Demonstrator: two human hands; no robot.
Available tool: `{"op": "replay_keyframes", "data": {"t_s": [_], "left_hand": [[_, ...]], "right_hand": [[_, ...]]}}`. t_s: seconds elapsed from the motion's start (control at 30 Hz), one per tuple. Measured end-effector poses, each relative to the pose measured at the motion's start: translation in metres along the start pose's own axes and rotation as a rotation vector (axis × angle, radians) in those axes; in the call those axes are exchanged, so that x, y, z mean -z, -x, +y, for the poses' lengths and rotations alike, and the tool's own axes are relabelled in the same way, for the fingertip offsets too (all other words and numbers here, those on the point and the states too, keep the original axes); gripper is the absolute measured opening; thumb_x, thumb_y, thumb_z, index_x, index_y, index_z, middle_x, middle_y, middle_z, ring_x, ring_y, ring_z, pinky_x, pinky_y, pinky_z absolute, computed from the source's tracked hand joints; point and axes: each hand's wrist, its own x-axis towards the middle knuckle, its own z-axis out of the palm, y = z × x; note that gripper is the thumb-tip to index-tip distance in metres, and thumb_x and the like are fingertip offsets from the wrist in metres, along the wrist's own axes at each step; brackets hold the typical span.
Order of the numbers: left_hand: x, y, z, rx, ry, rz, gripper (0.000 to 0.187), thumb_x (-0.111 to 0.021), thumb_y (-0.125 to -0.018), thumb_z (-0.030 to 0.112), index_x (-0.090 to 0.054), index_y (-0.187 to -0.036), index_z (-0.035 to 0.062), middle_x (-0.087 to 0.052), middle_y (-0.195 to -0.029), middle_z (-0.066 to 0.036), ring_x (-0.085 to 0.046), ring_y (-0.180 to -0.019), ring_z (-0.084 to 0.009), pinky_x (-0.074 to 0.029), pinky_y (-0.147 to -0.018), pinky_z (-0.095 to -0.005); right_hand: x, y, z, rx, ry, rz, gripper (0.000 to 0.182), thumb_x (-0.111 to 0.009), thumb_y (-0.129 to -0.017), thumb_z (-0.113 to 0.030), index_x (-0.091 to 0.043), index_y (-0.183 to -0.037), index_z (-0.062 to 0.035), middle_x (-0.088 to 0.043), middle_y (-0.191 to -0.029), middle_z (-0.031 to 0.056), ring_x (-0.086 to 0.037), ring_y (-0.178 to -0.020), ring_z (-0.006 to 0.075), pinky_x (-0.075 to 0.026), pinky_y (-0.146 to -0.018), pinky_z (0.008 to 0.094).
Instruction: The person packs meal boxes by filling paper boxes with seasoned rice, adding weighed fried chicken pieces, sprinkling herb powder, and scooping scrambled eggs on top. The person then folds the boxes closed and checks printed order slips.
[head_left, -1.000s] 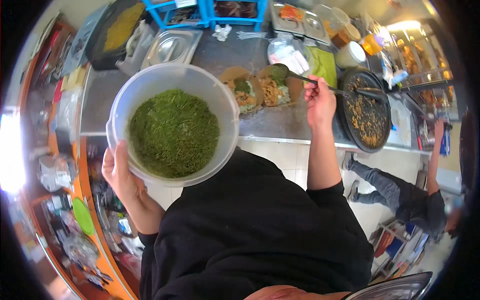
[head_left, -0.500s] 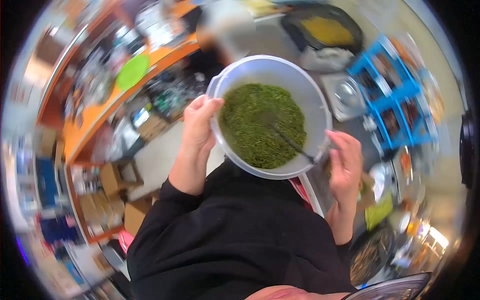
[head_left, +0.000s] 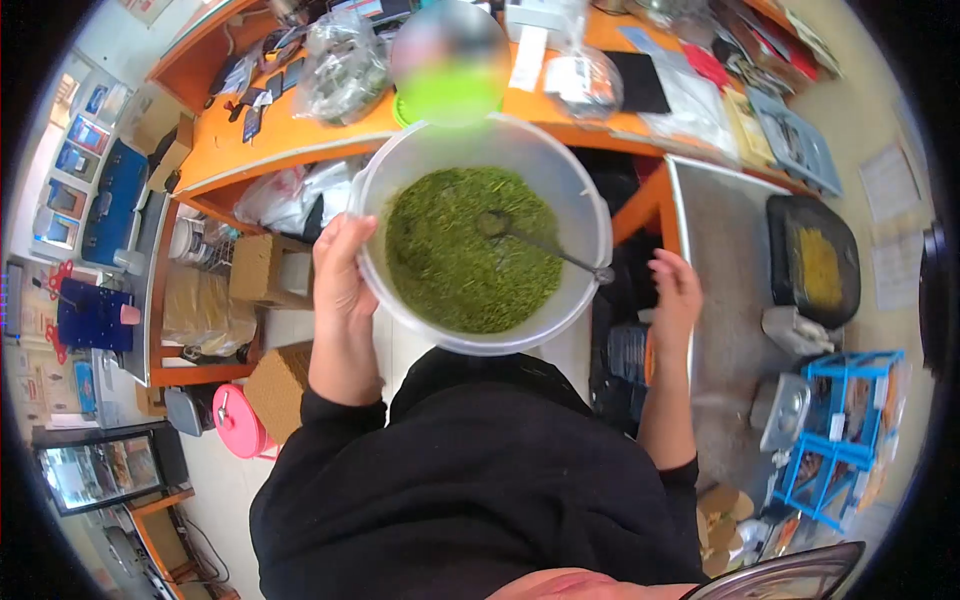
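Note:
A round translucent plastic bucket [head_left: 590, 215] is in front of my body, partly filled with finely chopped green leaves [head_left: 450, 265]. My left hand [head_left: 343, 265] grips its rim on the left side, thumb over the edge. A dark long-handled spoon [head_left: 550, 250] lies in the bucket; its bowl end rests in the greens and its handle leans on the right rim. To the right of the bucket, my right hand [head_left: 677, 295] hangs in the air, fingers apart, touching nothing.
An orange desk [head_left: 215, 140] ahead holds plastic bags, phones and a green lid [head_left: 405, 110]. On the right stand a metal counter [head_left: 725, 290], a black tray [head_left: 815, 260] with yellow contents and a blue rack [head_left: 835, 430]. Cardboard boxes [head_left: 280, 390] and a pink bin [head_left: 237, 420] are at left.
My body has turned left, so the orange desk is now ahead and the metal counter at right. My right hand has come away from the bucket's rim; my left still holds it.

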Motion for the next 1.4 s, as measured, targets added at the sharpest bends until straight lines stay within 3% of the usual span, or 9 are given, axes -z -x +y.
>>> {"op": "replay_keyframes", "data": {"t_s": [0.2,0.4,0.57,0.73,0.9,1.0,1.07,1.27,1.4], "left_hand": [[0.010,0.000,-0.040,-0.138,-0.107,0.050,0.009,-0.064,-0.079,0.002,-0.058,-0.073,0.0051,-0.059,-0.070,0.000,-0.052,-0.059,-0.0070,-0.042,-0.055,-0.0212],[0.021,-0.002,-0.056,-0.322,-0.124,0.333,0.007,-0.064,-0.082,0.003,-0.060,-0.076,0.0044,-0.059,-0.067,-0.001,-0.049,-0.052,-0.0061,-0.038,-0.049,-0.0188],[0.099,-0.086,0.048,-0.315,-0.045,0.442,0.008,-0.062,-0.085,0.005,-0.060,-0.077,0.0053,-0.060,-0.065,0.000,-0.038,-0.040,-0.0007,-0.030,-0.039,-0.0146],[0.136,-0.105,0.047,-0.275,-0.028,0.489,0.014,-0.063,-0.085,0.007,-0.057,-0.073,0.0084,-0.052,-0.056,0.005,-0.032,-0.039,-0.0003,-0.025,-0.038,-0.0154],[0.136,-0.110,0.038,-0.261,-0.009,0.562,0.017,-0.062,-0.086,0.008,-0.056,-0.071,0.0091,-0.048,-0.054,0.006,-0.028,-0.038,0.0003,-0.022,-0.037,-0.0156],[0.142,-0.109,0.031,-0.203,0.147,0.372,0.036,-0.049,-0.095,0.026,-0.057,-0.113,-0.0041,-0.064,-0.106,-0.018,-0.065,-0.086,-0.0227,-0.055,-0.075,-0.0338],[0.156,-0.101,0.030,-0.198,0.253,0.300,0.050,-0.047,-0.095,0.035,-0.047,-0.127,-0.0031,-0.052,-0.127,-0.022,-0.054,-0.114,-0.0334,-0.045,-0.097,-0.0475],[0.150,-0.090,0.041,-0.187,0.412,0.203,0.054,-0.048,-0.094,0.041,-0.050,-0.124,-0.0034,-0.056,-0.123,-0.020,-0.057,-0.110,-0.0321,-0.046,-0.095,-0.0440],[0.165,-0.104,0.026,-0.229,0.137,0.520,0.041,-0.058,-0.090,0.031,-0.058,-0.112,-0.0036,-0.063,-0.112,-0.018,-0.062,-0.101,-0.0285,-0.049,-0.090,-0.0409]], "right_hand": [[-0.098,-0.084,0.117,0.663,0.671,-0.387,0.043,-0.059,-0.075,-0.004,-0.057,-0.117,-0.0095,-0.061,-0.110,0.0107,-0.055,-0.102,0.0302,-0.043,-0.087,0.0416],[-0.118,-0.144,0.196,0.873,1.151,-0.394,0.043,-0.061,-0.074,-0.012,-0.057,-0.117,-0.0119,-0.056,-0.094,0.0039,-0.055,-0.088,0.0244,-0.041,-0.076,0.0385],[-0.206,-0.171,0.121,0.879,0.961,-0.297,0.031,-0.064,-0.074,-0.016,-0.066,-0.105,-0.0132,-0.057,-0.086,0.0038,-0.056,-0.083,0.0216,-0.041,-0.073,0.0380],[-0.223,-0.164,0.033,0.797,0.480,-0.136,0.027,-0.068,-0.075,-0.016,-0.069,-0.102,-0.0134,-0.062,-0.087,0.0028,-0.058,-0.083,0.0219,-0.043,-0.071,0.0362],[-0.270,-0.109,-0.048,1.280,0.274,-0.565,0.032,-0.067,-0.071,-0.011,-0.071,-0.102,-0.0151,-0.059,-0.083,0.0002,-0.056,-0.075,0.0175,-0.044,-0.066,0.0321],[-0.305,-0.078,-0.054,1.370,0.115,-0.818,0.039,-0.065,-0.071,-0.012,-0.067,-0.110,-0.0183,-0.057,-0.085,-0.0037,-0.055,-0.078,0.0149,-0.042,-0.066,0.0303],[-0.317,-0.069,-0.051,1.370,0.148,-0.843,0.042,-0.066,-0.071,-0.013,-0.066,-0.112,-0.0196,-0.057,-0.087,-0.0040,-0.055,-0.079,0.0151,-0.041,-0.069,0.0310],[-0.330,-0.069,-0.045,1.289,0.202,-0.935,0.044,-0.070,-0.071,-0.018,-0.064,-0.115,-0.0230,-0.056,-0.091,-0.0038,-0.054,-0.085,0.0161,-0.038,-0.075,0.0324],[-0.338,-0.080,-0.039,1.177,0.163,-1.068,0.048,-0.071,-0.071,-0.024,-0.062,-0.118,-0.0223,-0.056,-0.095,-0.0028,-0.054,-0.089,0.0171,-0.036,-0.075,0.0335]]}}
